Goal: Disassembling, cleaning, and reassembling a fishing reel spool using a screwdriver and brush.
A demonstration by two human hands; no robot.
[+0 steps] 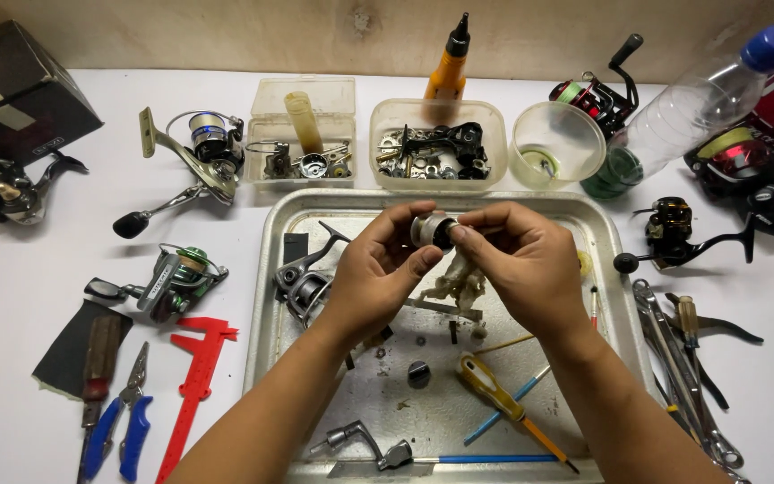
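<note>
Both grips, left hand (pixel 378 269) and right hand (pixel 517 260), pinch a small metal spool (pixel 430 229) above the steel tray (pixel 266 296) on the white table (pixel 11 296).

dull, scuffed metal tray (pixel 272 296)

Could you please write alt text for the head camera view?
Both hands, left hand and right hand, hold a small silver reel part above a metal tray of tools and parts, with fishing reels around it on a white table.

Small silver-and-black cylindrical reel part (pixel 433 230), held level above metal tray (pixel 348 208), between fingertips.
</note>
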